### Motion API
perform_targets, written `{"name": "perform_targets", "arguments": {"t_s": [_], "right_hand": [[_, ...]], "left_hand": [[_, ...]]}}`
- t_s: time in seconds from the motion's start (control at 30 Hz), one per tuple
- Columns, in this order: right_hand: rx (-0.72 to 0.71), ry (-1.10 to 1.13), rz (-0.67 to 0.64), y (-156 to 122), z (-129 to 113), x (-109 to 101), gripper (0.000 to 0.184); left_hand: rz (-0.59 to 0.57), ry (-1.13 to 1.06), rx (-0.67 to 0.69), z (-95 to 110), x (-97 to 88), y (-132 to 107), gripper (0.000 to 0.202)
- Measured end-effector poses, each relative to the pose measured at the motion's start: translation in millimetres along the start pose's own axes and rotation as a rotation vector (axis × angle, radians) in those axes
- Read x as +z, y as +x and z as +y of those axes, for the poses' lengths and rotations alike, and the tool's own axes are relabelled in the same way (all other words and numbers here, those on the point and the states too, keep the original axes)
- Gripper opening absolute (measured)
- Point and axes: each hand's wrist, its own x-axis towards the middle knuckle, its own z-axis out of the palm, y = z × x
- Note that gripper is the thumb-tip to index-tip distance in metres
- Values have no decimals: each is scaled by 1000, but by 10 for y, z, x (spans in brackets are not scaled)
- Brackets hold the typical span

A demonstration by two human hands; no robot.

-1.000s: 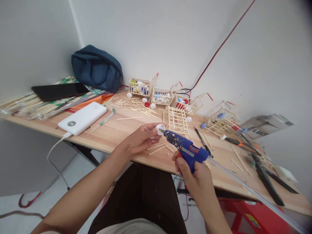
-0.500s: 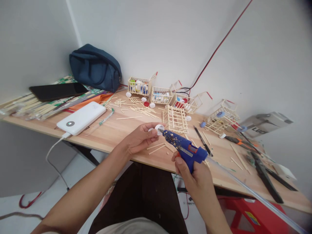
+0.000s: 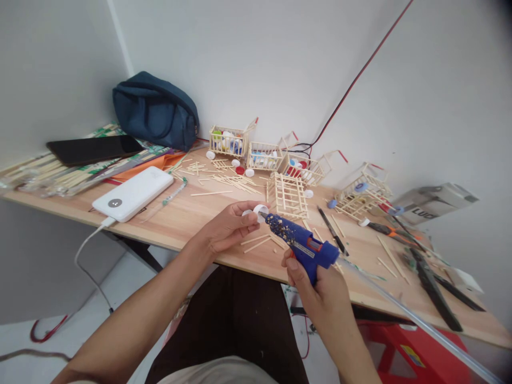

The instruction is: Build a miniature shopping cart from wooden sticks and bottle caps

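Note:
Between the thumb and fingers of my left hand (image 3: 232,226) is a white bottle cap (image 3: 261,209), its hollow side turned to the right. A second white round piece shows just left of it, partly behind my thumb. My right hand (image 3: 320,290) is wrapped round the handle of a blue glue gun (image 3: 301,241). The gun's nozzle points left, its tip at the cap's opening. A long clear glue stick (image 3: 416,317) runs out of the gun's back. Just beyond the gun stands a cart body of thin wooden sticks (image 3: 288,196).
Several small stick carts (image 3: 228,143) with caps stand along the wall. Loose sticks (image 3: 238,184) lie mid-table. A white power bank (image 3: 134,193), black phone (image 3: 94,149) and blue bag (image 3: 156,114) are left. Right are a black pen-like tool (image 3: 333,230), pliers (image 3: 390,230) and black shears (image 3: 436,293).
Both hands, the cap and the glue gun hold nearly the same position. The whole view has shifted very slightly, and the power bank's display reads differently.

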Motion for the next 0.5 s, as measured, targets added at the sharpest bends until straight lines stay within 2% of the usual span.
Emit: {"name": "perform_targets", "arguments": {"t_s": [0.5], "right_hand": [[21, -84, 3, 14, -107, -14, 47]], "left_hand": [[12, 7, 9, 2, -15, -3, 36]]}}
